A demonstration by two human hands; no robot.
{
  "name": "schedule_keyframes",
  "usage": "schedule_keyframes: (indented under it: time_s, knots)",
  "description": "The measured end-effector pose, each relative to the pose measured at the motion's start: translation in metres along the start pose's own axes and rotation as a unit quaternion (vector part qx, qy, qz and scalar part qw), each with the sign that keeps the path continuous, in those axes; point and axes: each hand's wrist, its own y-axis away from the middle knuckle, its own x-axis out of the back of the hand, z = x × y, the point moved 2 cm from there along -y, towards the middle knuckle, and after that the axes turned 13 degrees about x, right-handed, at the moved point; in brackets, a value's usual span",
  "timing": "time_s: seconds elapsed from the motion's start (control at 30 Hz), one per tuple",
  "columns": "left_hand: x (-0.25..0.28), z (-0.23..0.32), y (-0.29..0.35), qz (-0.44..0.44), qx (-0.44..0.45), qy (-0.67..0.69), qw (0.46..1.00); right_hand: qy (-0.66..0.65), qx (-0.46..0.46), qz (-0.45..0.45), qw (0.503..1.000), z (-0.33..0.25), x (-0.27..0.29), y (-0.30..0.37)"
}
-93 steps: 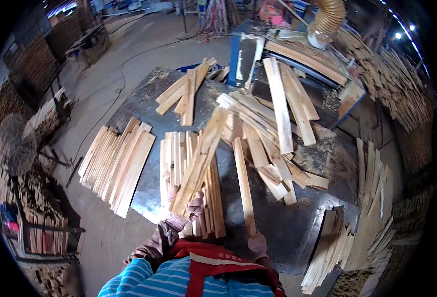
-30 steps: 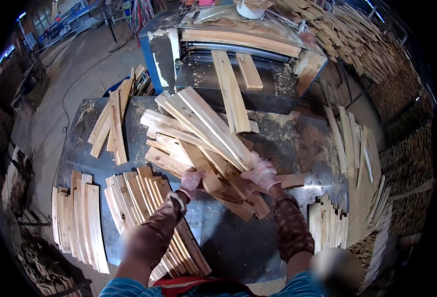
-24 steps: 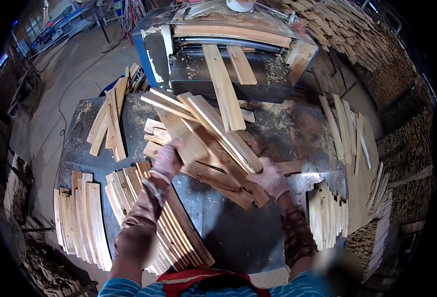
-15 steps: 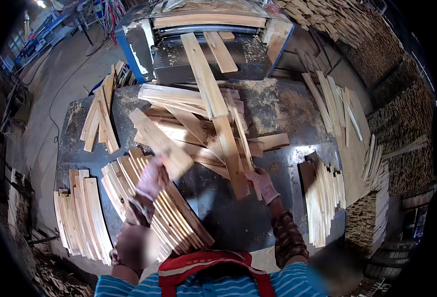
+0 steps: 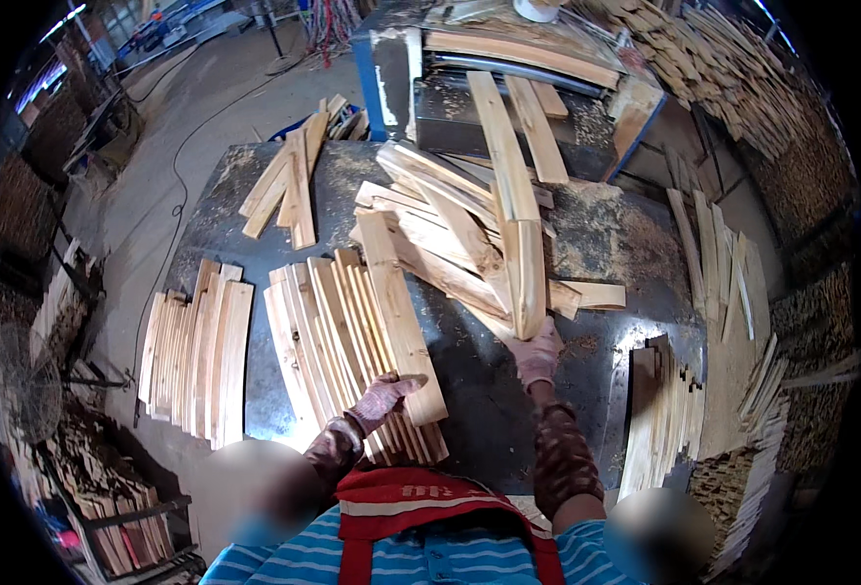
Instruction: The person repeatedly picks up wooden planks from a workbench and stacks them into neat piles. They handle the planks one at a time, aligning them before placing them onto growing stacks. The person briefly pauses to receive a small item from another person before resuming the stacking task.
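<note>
My gloved left hand (image 5: pixel 382 402) grips the left edge near the close end of a wide wooden board (image 5: pixel 399 312), its thumb over the top face. That board lies along the right side of a row of wooden strips (image 5: pixel 325 322) standing close together on the dark table (image 5: pixel 479 429). To the right, my gloved right hand (image 5: pixel 535 356) is closed round the near end of another wooden board (image 5: pixel 525 278), which slants away over the loose pile (image 5: pixel 440 249). The fingers under this end are partly hidden. Beyond it, a long board (image 5: pixel 498 136) reaches onto the machine's bed.
A blue-sided machine with a roller (image 5: pixel 518 76) stands at the table's far side. Further bundles of strips lie at left (image 5: pixel 196 351) and right (image 5: pixel 659 419). Crossed boards (image 5: pixel 294 185) rest at the far left corner. A cable (image 5: pixel 179 200) runs along the floor.
My left hand has brought its board down and nearer, onto the row of strips. My right hand has shifted from a narrow strip's end to a board's near end. The whole view has turned left.
</note>
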Motion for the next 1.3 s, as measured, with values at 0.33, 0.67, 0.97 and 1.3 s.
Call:
schedule_keyframes:
  time_s: [0.33,0.67,0.97,1.3]
  knots:
    - [-0.007,-0.017,0.023,0.08,-0.028,-0.063,0.994,-0.144,0.07,-0.054,0.986,0.062,0.036,0.202]
    - [-0.003,-0.077,0.01,0.162,0.01,-0.203,0.966,-0.287,0.096,-0.302,0.904,-0.017,0.001,0.184]
    - [-0.013,-0.014,0.0,0.037,-0.01,-0.154,0.987,-0.083,0.141,-0.388,0.907,0.001,-0.109,0.171]
    - [-0.064,0.071,-0.077,0.156,-0.22,-0.611,0.744,0.059,0.318,-0.194,0.926,-0.066,-0.075,0.015]
